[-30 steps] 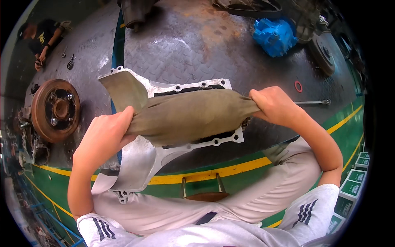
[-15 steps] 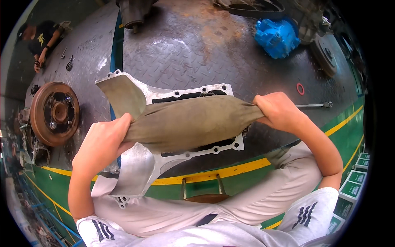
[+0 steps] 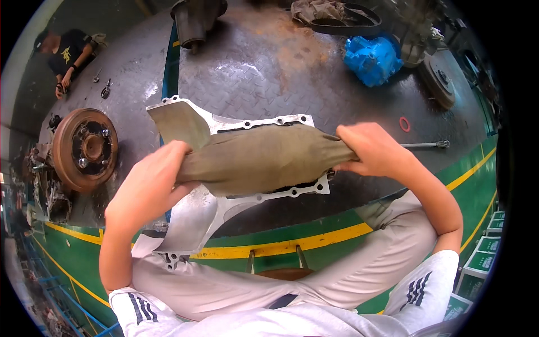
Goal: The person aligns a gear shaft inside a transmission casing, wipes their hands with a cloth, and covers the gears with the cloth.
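An olive-brown cloth (image 3: 261,154) is stretched between my two hands, lying across a silver cast-metal housing (image 3: 193,224). My left hand (image 3: 151,180) is closed round the bunched left end of the cloth, beside the housing's flared part. The other end is gripped by my right hand (image 3: 373,149), past the housing's narrower right edge. Bolt holes show along the housing's upper and lower flanges. The cloth hides most of its middle opening. At the lower left the housing overhangs the table edge above my lap.
A rusty brake drum or hub (image 3: 87,149) sits at left. A blue cast part (image 3: 373,59), a belt (image 3: 345,19) and a grey disc (image 3: 435,81) lie far right. Nearer are a red ring (image 3: 404,124) and a metal rod (image 3: 424,145). Another person (image 3: 67,53) is at far left.
The view has shifted a little, moving the table's things within the picture. My hands still stretch the cloth over the housing, with both ends gripped as before.
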`<state>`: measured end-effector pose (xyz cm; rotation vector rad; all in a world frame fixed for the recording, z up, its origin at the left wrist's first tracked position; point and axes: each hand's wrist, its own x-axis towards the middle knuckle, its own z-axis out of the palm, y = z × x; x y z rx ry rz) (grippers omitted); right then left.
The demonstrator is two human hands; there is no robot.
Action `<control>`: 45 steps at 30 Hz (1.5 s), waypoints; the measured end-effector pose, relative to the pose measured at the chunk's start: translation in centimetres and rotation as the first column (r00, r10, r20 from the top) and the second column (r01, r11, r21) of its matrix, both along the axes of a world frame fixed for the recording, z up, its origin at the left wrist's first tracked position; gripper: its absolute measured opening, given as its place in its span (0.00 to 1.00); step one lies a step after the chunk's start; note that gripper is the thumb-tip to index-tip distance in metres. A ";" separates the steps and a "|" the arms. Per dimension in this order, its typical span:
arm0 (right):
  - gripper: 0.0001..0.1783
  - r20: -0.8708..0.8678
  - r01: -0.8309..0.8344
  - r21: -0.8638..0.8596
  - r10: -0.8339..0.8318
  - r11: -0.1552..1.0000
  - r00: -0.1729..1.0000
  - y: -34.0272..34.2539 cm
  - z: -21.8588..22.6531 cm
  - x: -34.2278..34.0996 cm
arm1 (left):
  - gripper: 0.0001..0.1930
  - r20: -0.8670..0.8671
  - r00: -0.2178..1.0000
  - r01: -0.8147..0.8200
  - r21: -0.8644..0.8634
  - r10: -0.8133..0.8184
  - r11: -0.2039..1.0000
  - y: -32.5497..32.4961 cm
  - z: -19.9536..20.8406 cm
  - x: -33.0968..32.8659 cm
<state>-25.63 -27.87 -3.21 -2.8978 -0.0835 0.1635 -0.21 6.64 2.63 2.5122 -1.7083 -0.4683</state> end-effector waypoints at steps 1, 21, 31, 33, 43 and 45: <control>0.23 0.005 0.003 -0.004 -0.003 1.000 1.000 0.2 1.0 -0.1 | 0.31 0.089 0.996 0.042 -0.140 -0.030 0.989 0.3 0.5 -0.4; 0.41 0.578 -0.178 0.050 0.117 0.983 0.807 6.7 2.0 4.7 | 0.42 0.133 0.953 0.304 -0.435 -0.273 0.847 -5.9 -2.4 -4.4; 0.38 0.520 -0.206 0.063 0.144 0.977 0.842 6.9 1.8 4.4 | 0.41 0.112 0.958 0.286 -0.356 -0.263 0.890 -5.5 -1.2 -3.7; 0.39 0.552 -0.202 0.083 0.124 0.976 0.825 7.6 2.6 4.3 | 0.40 0.118 0.955 0.296 -0.383 -0.272 0.875 -5.6 -0.2 -3.9; 0.39 0.555 -0.161 0.027 0.119 0.987 0.824 8.0 0.5 4.5 | 0.34 0.133 0.938 0.347 -0.368 -0.321 0.862 -6.6 -1.8 -3.7; 0.38 0.520 -0.163 0.103 0.087 0.981 0.850 8.0 0.9 4.6 | 0.34 0.125 0.944 0.329 -0.366 -0.304 0.871 -6.7 -1.5 -4.1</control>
